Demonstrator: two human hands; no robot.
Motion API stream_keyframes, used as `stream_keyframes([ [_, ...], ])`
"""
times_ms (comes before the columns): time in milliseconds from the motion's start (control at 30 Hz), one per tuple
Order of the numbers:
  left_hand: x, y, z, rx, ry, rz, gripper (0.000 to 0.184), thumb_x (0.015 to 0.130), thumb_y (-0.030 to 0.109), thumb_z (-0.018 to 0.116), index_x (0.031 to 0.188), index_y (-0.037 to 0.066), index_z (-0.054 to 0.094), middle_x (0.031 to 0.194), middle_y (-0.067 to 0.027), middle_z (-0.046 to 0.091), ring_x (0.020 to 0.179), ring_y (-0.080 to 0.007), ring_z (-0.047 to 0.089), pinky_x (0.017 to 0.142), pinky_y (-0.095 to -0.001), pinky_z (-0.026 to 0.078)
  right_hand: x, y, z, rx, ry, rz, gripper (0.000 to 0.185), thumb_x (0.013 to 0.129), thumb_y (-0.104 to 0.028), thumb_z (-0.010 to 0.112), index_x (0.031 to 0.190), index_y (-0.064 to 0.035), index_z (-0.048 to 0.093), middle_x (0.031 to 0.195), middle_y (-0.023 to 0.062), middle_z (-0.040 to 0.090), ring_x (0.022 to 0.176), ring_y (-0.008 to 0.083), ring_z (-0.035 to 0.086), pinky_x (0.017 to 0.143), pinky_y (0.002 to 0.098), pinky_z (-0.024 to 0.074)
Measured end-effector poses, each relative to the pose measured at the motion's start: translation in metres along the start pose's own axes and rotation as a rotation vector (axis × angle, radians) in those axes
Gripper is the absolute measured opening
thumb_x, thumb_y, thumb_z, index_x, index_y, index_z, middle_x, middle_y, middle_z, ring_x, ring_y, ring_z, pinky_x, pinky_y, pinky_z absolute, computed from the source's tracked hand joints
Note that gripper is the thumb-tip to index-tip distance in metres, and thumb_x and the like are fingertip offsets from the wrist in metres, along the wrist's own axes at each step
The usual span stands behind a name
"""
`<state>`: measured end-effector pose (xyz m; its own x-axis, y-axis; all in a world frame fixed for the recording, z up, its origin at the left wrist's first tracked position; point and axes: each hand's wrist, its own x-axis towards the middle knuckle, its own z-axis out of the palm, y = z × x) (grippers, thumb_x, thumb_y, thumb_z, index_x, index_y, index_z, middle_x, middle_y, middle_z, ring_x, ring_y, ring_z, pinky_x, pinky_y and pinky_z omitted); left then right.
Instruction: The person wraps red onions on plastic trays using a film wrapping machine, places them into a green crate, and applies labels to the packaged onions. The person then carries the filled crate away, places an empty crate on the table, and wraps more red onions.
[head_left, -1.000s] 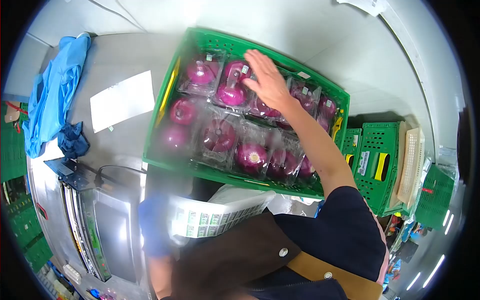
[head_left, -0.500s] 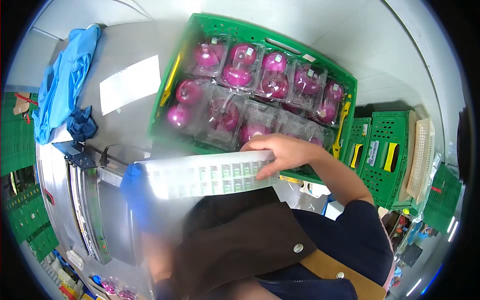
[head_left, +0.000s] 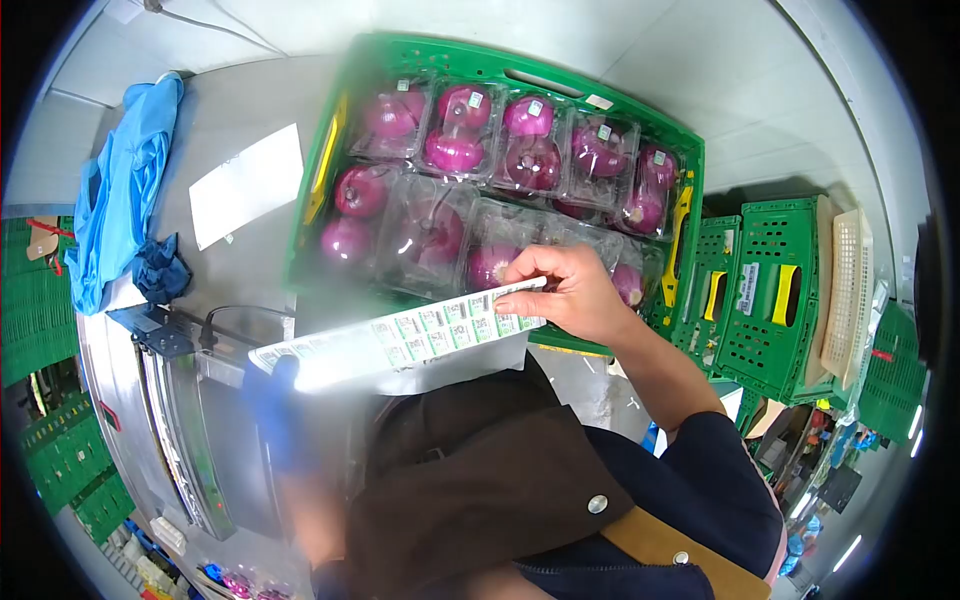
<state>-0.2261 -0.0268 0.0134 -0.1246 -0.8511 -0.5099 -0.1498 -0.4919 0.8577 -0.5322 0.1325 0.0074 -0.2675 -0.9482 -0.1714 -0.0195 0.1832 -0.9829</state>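
Observation:
A long sheet of small green-and-white printed labels [head_left: 420, 338] stretches between my hands in front of the crate. My bare right hand [head_left: 575, 295] pinches its right end between thumb and fingers. At the left end is my blue-gloved left hand [head_left: 272, 415], closed on the sheet's edge, though blur smears its fingers. Just beyond the sheet stands a green crate [head_left: 455, 52] with yellow handles. It holds several clear plastic packs of red onions [head_left: 533, 160]; some packs in the far row carry a small white label.
A blue garment [head_left: 125, 190] and a white paper [head_left: 245, 185] lie on the metal surface at left. A metal machine [head_left: 175, 430] with a cable stands near my left hand. More green crates [head_left: 790, 235] and a cream plastic basket [head_left: 846, 290] are stacked at right.
The sheet has tilted, its right end higher and its left end lower, so the printed labels show more clearly. My right hand has shifted slightly right and up; the view has shifted a little.

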Motion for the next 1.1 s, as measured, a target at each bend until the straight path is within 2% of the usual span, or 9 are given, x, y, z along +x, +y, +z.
stream_keyframes([
  [133,0.023,-0.006,-0.007,0.243,-0.055,0.083,0.033,0.089,0.014,0.063,0.118,-0.001,0.058,0.106,-0.0046,0.064,0.098,-0.015,0.059,0.091,-0.0305,0.044,-0.002,-0.001,0.005,-0.07,0.006,-0.038,0.013,0.081,-0.011,0.074,0.087,-0.0028,0.065,0.076,0.0018,0.068,0.068,0.0039,0.059,0.059,0.0215,0.0459],
  [167,0.039,-0.018,-0.016,0.288,-0.14,0.374,0.043,0.086,0.016,0.067,0.123,-0.001,0.056,0.115,-0.0074,0.063,0.105,-0.0195,0.058,0.095,-0.0321,0.042,-0.002,-0.003,0.006,-0.074,0.004,-0.035,0.013,0.082,-0.011,0.074,0.087,-0.0031,0.065,0.076,0.0019,0.068,0.068,0.0043,0.06,0.058,0.0219,0.0457],
  [233,0.011,0.027,0.039,0.594,0.131,1.068,0.053,0.081,0.015,0.07,0.129,0.0,0.052,0.124,-0.0102,0.06,0.113,-0.0238,0.056,0.099,-0.0345,0.04,-0.002,-0.005,0.01,-0.079,0.006,-0.027,0.013,0.082,-0.013,0.073,0.087,-0.0037,0.065,0.076,0.0021,0.067,0.066,0.005,0.06,0.057,0.0226,0.0453],
  [367,-0.016,0.048,0.07,0.737,-0.541,0.667,0.044,0.073,0.01,0.076,0.115,0.001,0.064,0.113,-0.0103,0.066,0.109,-0.0218,0.059,0.097,-0.0337,0.042,-0.002,-0.01,0.019,-0.184,-0.005,-0.108,0.013,0.077,-0.008,0.077,0.082,-0.0023,0.066,0.071,0.0028,0.066,0.062,0.006,0.06,0.054,0.0225,0.0446],
  [433,-0.012,0.04,0.07,0.433,-0.555,0.129,0.025,0.074,0.003,0.074,0.099,0.0,0.07,0.099,-0.0082,0.069,0.095,-0.0157,0.063,0.086,-0.0282,0.048,-0.002,-0.009,0.018,-0.212,-0.002,-0.125,0.013,0.078,-0.01,0.077,0.082,-0.0032,0.067,0.069,0.0035,0.066,0.06,0.007,0.06,0.053,0.0231,0.0439],
  [633,-0.002,0.025,0.056,0.443,-0.686,-0.048,0.016,0.077,-0.004,0.07,0.092,-0.001,0.07,0.08,-0.0037,0.067,0.076,-0.0086,0.059,0.072,-0.024,0.047,-0.015,0.005,0.008,-0.4,-0.167,0.01,0.029,0.083,-0.033,0.071,0.075,-0.0056,0.066,0.059,0.0083,0.059,0.051,0.0222,0.054,0.052,0.0294,0.0426],
  [767,0.001,0.023,0.056,0.482,-0.812,-0.09,0.009,0.08,0.003,0.069,0.088,-0.002,0.068,0.076,-0.0024,0.065,0.073,-0.0078,0.057,0.069,-0.0243,0.046,-0.02,0.012,0.003,-0.155,-0.333,0.271,0.032,0.086,-0.034,0.068,0.085,-0.0021,0.068,0.067,0.009,0.064,0.058,0.0162,0.059,0.057,0.0292,0.0455],
  [967,-0.002,0.015,0.061,0.525,-0.903,-0.076,0.009,0.08,0.005,0.069,0.086,-0.002,0.068,0.075,-0.0019,0.064,0.072,-0.0076,0.056,0.067,-0.025,0.045,-0.004,0.008,0.009,-0.042,-0.457,0.118,0.038,0.095,-0.034,0.055,0.114,-0.0014,0.06,0.1,0.0162,0.066,0.089,0.0212,0.066,0.075,0.0327,0.0489],
  [1100,-0.001,0.013,0.064,0.602,-0.969,0.012,0.009,0.08,0.005,0.07,0.085,-0.003,0.068,0.075,-0.0023,0.065,0.072,-0.0071,0.056,0.065,-0.0252,0.045,0.001,-0.008,0.031,-0.55,-0.541,-0.128,0.028,0.094,-0.033,0.054,0.094,-0.0058,0.057,0.081,0.0078,0.062,0.071,0.0285,0.062,0.062,0.0376,0.0485],
])
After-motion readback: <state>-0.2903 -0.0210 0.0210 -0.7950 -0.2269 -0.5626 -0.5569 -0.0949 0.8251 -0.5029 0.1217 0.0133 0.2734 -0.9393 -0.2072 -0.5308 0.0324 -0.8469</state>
